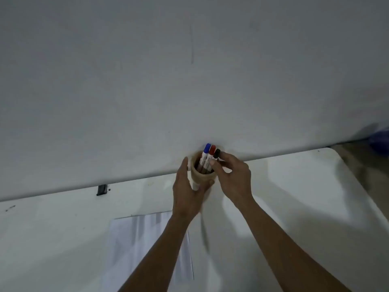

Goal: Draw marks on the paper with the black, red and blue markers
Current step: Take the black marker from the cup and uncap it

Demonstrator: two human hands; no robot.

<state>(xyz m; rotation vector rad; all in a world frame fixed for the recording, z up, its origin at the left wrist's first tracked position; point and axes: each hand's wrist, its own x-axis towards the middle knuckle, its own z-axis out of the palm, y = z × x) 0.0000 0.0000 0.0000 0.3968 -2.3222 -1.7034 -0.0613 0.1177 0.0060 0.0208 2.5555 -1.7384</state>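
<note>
A beige cup (pixel 202 177) stands at the far edge of the white table, against the wall. Three markers stick out of it: blue cap (pixel 207 147), red cap (pixel 212 150) and black cap (pixel 217 153). My left hand (pixel 186 190) wraps around the cup from the left. My right hand (pixel 233 175) reaches in from the right, thumb and fingertips pinching the black marker just below its cap. A white sheet of paper (pixel 134 245) lies on the table nearer to me, partly under my left forearm.
The white table (pixel 294 197) runs along a pale wall (pixel 189 70). A small black clip-like object (pixel 102 189) sits at the table's far edge on the left. The table's right corner (pixel 328 149) borders a darker floor with a blue thing (pixel 380 140).
</note>
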